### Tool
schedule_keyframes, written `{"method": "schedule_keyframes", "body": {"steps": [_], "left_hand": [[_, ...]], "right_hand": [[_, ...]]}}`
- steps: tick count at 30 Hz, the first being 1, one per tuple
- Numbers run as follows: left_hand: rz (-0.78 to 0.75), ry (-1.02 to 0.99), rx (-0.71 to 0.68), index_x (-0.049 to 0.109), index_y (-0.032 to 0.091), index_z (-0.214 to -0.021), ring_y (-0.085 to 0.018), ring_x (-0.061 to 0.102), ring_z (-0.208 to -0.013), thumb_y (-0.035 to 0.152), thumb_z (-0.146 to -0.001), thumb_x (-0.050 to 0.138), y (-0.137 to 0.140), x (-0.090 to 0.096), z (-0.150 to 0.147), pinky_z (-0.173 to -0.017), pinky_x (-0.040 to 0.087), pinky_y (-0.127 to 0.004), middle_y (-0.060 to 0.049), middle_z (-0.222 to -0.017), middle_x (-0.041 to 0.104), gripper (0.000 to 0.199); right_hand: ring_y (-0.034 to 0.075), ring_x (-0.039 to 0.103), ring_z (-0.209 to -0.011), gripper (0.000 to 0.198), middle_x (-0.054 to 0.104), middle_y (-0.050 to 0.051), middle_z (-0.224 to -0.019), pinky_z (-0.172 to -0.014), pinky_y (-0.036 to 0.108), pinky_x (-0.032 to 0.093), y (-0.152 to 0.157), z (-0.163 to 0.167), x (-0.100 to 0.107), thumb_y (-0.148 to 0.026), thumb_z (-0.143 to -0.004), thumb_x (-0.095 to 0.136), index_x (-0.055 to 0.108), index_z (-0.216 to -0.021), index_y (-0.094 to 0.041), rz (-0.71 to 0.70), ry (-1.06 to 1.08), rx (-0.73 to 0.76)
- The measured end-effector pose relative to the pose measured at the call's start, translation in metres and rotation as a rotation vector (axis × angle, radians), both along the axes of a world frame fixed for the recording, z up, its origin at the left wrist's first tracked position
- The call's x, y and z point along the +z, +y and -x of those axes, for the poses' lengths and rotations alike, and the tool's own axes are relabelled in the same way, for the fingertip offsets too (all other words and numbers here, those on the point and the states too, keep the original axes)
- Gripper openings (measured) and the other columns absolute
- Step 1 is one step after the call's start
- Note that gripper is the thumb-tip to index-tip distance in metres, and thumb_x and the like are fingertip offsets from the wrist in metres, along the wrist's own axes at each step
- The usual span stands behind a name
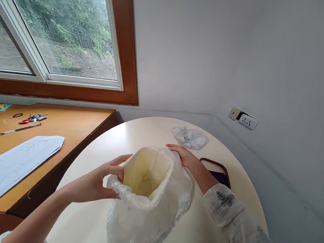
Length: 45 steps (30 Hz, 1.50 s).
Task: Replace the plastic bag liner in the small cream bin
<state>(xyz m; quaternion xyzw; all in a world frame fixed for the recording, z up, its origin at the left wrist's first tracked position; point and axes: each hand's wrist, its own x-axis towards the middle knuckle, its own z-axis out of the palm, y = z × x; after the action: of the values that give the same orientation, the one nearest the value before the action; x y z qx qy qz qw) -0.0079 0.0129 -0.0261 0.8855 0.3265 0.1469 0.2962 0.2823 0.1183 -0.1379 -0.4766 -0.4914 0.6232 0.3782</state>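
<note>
A white plastic bag [139, 224] stands with its mouth spread wide over a round rim, perhaps that of a bin. The inside is pale yellow and nothing shows lying in it. Whatever supports the bag underneath is hidden. My left hand [104, 180] grips the left side of the mouth, with fingers curled over the edge and thumb on the outside. At the far right side, my right hand [183, 155] holds the bag against the rim, its fingers reaching along the back edge and its thumb out of sight.
Under the bag is a round cream table [98, 150]. Toward its back lies a crumpled translucent plastic bag [191, 138]. A brown-framed, dark purple item [219, 175] is partly behind my right forearm. The wooden desk [74, 122] holds papers [18, 160], a pen [20, 129] and keys [33, 119].
</note>
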Motion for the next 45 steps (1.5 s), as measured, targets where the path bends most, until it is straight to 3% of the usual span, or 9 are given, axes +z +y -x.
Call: {"method": "schedule_keyframes", "body": {"steps": [8,12,16,19,23,26,31,37,45], "left_hand": [[-0.069,0.004,-0.005,0.057,0.018,-0.076,-0.028,0.045,-0.120,0.020,-0.076,0.061,0.000,-0.003,0.002,-0.082,0.052,-0.035,-0.010,-0.144,0.029,0.005],[-0.202,0.067,0.083,0.061,0.022,-0.088,-0.032,0.029,-0.130,0.029,-0.071,0.068,-0.003,-0.005,0.009,-0.089,0.049,-0.039,-0.007,-0.149,0.016,0.019],[-0.391,0.059,0.095,0.063,0.025,-0.095,-0.032,0.035,-0.127,0.035,-0.069,0.069,-0.013,0.000,0.006,-0.093,0.045,-0.047,-0.007,-0.144,0.029,0.028],[-0.449,0.109,-0.017,0.061,0.026,-0.103,-0.026,0.047,-0.119,0.039,-0.071,0.067,-0.020,0.006,-0.005,-0.102,0.038,-0.045,-0.006,-0.123,0.055,0.034],[-0.407,0.175,-0.178,0.062,0.024,-0.097,-0.017,0.063,-0.088,0.031,-0.080,0.059,-0.021,0.001,-0.020,-0.102,0.037,-0.037,0.000,-0.089,0.068,0.019],[-0.483,0.208,-0.197,0.060,0.023,-0.078,-0.014,0.060,-0.067,0.019,-0.082,0.053,-0.016,-0.008,-0.024,-0.096,0.039,-0.035,0.002,-0.067,0.065,0.009],[-0.773,0.261,-0.196,0.055,0.020,-0.069,-0.014,0.055,-0.061,0.010,-0.085,0.042,-0.011,-0.012,-0.026,-0.083,0.042,-0.034,0.000,-0.066,0.063,0.023],[-1.003,0.363,-0.156,0.054,0.019,-0.068,-0.014,0.055,-0.060,0.005,-0.085,0.040,-0.007,-0.022,-0.027,-0.075,0.043,-0.032,-0.001,-0.065,0.062,0.026],[-1.074,0.398,-0.183,0.049,0.018,-0.065,-0.014,0.049,-0.052,0.004,-0.080,0.042,-0.011,-0.031,-0.035,-0.061,0.038,-0.030,-0.001,-0.055,0.055,0.022]], "right_hand": [[0.015,0.057,-0.059,0.028,0.061,0.002,-0.067,-0.058,0.028,0.046,-0.004,-0.009,-0.020,-0.018,-0.065,0.059,0.059,-0.093,-0.014,-0.077,-0.306,-0.092],[0.016,0.059,-0.077,0.023,0.061,0.005,-0.089,-0.074,0.031,0.045,-0.004,-0.012,0.009,-0.016,-0.068,0.054,0.059,-0.091,-0.017,-0.256,-0.414,-0.183],[0.015,0.058,-0.091,0.021,0.062,0.004,-0.095,-0.082,0.029,0.043,-0.026,-0.004,0.065,-0.017,-0.076,0.045,0.058,-0.093,-0.019,-0.501,-0.425,-0.186],[0.014,0.059,-0.089,0.025,0.064,0.002,-0.091,-0.084,0.028,0.043,-0.062,0.007,0.113,-0.012,-0.077,0.040,0.060,-0.089,-0.020,-0.745,-0.430,0.036],[0.016,0.056,-0.101,0.037,0.062,-0.001,-0.110,-0.089,0.029,0.040,-0.104,0.020,0.148,-0.021,-0.074,0.057,0.058,-0.110,-0.028,-0.818,-0.566,0.769],[0.017,0.059,-0.090,0.043,0.066,0.001,-0.101,-0.085,0.030,0.039,-0.116,0.026,0.142,-0.023,-0.070,0.064,0.059,-0.112,-0.028,-0.906,-0.766,0.873],[0.012,0.051,-0.055,0.021,0.065,0.000,-0.063,-0.078,0.031,0.036,-0.110,0.032,0.116,-0.008,-0.075,0.050,0.066,-0.075,-0.021,-1.122,-1.076,0.780],[0.015,0.051,-0.061,0.029,0.061,0.005,-0.064,-0.080,0.033,0.034,-0.103,0.036,0.090,0.000,-0.078,0.038,0.062,-0.074,-0.017,-1.357,-1.275,0.658],[0.015,0.054,-0.066,0.013,0.061,0.005,-0.071,-0.070,0.030,0.039,-0.113,0.038,0.117,-0.020,-0.079,0.051,0.063,-0.081,-0.017,-1.097,-1.077,0.756]]}}
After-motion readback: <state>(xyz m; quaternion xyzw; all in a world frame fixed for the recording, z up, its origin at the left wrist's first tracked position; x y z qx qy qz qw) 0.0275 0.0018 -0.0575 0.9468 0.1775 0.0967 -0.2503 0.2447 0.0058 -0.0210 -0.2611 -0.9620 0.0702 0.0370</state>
